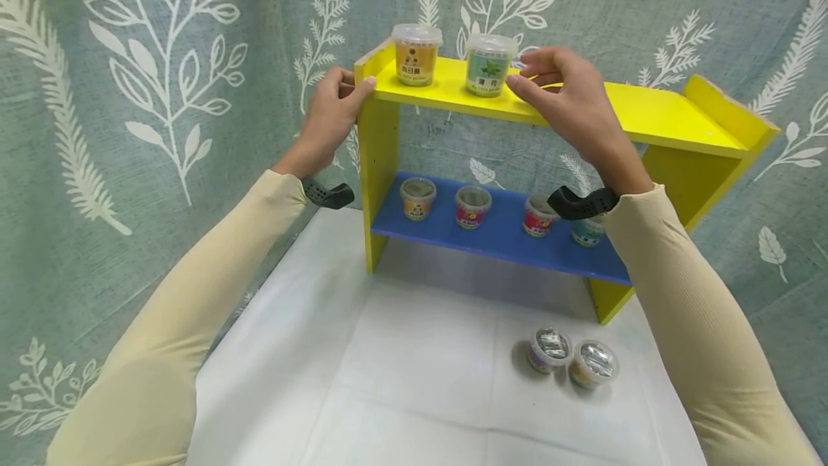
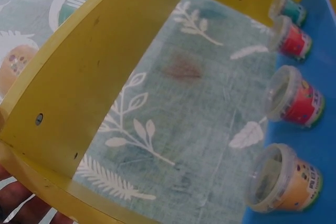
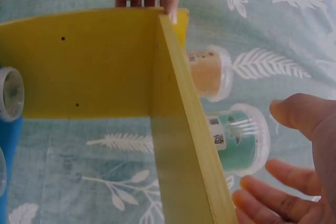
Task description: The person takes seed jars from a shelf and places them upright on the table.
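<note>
A yellow shelf point(image 1: 647, 110) with a blue lower board point(image 1: 446, 236) stands on the white surface. My left hand point(image 1: 330, 117) grips its upper left corner, thumb on the front edge and fingers around the outside of the side panel. On the top board sit an orange-labelled lidded cup point(image 1: 415, 56) and, to its right, a green-labelled lidded cup point(image 1: 488, 67). Just right of the green cup is my right hand point(image 1: 569, 96); in the right wrist view its thumb point(image 3: 299, 111) and fingers are spread apart, with nothing between them.
Along the blue board stand an orange cup point(image 1: 417, 200), two red cups point(image 1: 470, 208) and a teal cup point(image 1: 587, 234), partly behind my right wrist. Two lidded cups point(image 1: 548, 351) lie close together on the white cloth point(image 1: 414, 387) in front. A leaf-patterned curtain point(image 1: 213, 92) hangs behind.
</note>
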A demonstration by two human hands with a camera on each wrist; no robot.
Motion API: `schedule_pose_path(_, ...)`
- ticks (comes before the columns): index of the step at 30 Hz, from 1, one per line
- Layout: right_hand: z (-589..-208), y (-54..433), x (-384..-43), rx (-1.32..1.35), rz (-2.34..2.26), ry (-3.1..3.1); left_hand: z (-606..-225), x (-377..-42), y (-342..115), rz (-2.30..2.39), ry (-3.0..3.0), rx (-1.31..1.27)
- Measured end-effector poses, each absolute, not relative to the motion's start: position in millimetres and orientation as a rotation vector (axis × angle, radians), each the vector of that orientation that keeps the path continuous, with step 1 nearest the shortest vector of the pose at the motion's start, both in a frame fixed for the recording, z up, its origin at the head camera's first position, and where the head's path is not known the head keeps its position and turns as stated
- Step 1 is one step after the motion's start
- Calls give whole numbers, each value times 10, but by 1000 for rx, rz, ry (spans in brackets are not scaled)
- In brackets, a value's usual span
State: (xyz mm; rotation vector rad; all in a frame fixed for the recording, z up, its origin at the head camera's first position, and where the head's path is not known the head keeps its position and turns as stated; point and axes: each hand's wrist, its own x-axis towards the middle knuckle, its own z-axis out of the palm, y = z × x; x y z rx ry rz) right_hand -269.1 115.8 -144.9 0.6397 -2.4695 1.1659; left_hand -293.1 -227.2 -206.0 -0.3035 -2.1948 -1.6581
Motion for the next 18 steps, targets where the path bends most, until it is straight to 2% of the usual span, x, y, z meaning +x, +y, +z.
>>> schedule_pose_path(18,-1201,939,-3029,527,1045,-2641,-2083,-2944,-2276,-1624,-2172,-323)
